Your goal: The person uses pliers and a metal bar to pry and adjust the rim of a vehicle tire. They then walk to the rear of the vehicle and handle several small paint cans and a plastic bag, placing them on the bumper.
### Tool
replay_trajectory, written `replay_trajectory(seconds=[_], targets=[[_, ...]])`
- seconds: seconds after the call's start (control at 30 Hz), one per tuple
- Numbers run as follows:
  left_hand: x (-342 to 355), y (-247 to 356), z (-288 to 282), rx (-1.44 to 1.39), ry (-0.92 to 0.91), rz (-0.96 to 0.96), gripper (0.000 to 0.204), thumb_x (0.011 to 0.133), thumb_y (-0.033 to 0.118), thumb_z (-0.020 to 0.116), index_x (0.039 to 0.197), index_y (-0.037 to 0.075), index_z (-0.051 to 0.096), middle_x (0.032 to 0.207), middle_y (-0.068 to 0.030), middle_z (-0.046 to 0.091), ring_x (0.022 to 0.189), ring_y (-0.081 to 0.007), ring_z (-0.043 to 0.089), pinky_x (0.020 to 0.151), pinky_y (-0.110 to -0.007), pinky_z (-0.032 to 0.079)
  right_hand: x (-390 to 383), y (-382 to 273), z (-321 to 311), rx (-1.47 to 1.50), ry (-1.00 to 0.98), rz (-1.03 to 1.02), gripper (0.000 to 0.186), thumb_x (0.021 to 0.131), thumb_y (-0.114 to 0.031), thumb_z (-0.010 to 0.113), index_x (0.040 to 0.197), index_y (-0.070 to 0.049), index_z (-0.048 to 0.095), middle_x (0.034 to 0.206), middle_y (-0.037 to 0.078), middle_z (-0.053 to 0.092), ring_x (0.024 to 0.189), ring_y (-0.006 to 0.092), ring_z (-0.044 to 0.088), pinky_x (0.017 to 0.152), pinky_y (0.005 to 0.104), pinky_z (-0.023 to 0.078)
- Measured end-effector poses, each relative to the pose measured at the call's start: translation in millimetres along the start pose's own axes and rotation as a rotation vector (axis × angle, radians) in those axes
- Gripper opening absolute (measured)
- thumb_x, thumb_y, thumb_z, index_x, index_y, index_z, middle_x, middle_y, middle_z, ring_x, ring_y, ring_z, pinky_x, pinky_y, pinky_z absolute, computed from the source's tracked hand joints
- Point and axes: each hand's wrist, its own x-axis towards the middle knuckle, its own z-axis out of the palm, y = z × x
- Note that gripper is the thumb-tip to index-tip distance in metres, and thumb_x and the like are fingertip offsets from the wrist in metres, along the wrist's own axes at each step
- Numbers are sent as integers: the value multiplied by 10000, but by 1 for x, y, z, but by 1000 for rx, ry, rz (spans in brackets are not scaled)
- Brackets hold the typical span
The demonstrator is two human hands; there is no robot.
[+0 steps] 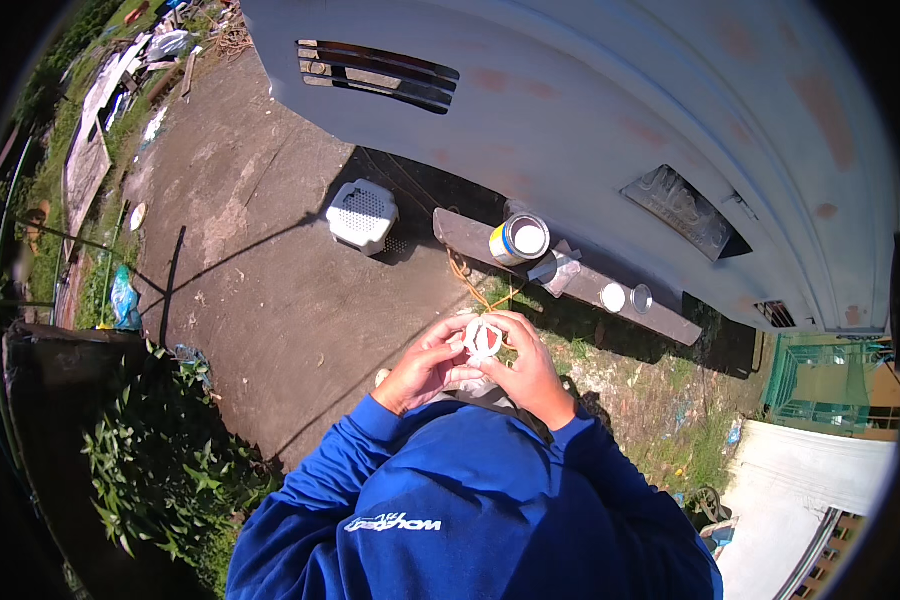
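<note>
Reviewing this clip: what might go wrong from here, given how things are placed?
The small white-and-red object is held between the fingers of the left hand and right hand, so it might slip if their grip loosens.

The metal can stands on a narrow plank; a bump could tip it.

The small white round container shares that plank and could be knocked off too.

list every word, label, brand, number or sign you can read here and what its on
Blue sweatshirt: white printed lettering, which I won't copy out.
Paint can: a yellow and blue label, any print too small to read.
Held white-and-red piece: no text I can make out.
I can read nothing elsewhere.
</note>
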Motion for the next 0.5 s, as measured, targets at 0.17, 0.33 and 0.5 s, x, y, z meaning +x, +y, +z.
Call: replay_trajectory(seconds=[0.17, 0.33, 0.5], targets=[[-55, 34, -16, -6, 16, 127, 444, 1000, 148, 598, 1411, 135, 433, 1309, -58, 577, 1168, -194, 614, 951, -371, 562, 19, -39, 49, -34, -44, -86, 460, 842, -122, 711, 1272, -28, 580, 1342, 164, 589, 1245, 337, 558, 1068, 416, 418], [-95, 65, -17, -55, 46, 240, 508, 988, 129, 604, 1452, 144, 399, 1287, -68, 581, 1139, -209, 630, 948, -377, 566, 29, -84, 86, -29, 44, -93, 440, 845, -79, 692, 1271, -25, 596, 1374, 166, 577, 1284, 324, 538, 1074, 400, 414], [-125, 84, -30, -96, 92, 280, 543, 972, 118, 606, 1466, 136, 381, 1309, -89, 567, 1125, -216, 634, 942, -371, 571, 39, -123, 100, -72, 21, -158, 293, 852, -2, 658, 1144, -4, 644, 1152, 142, 634, 1106, 292, 618, 967, 373, 484]])
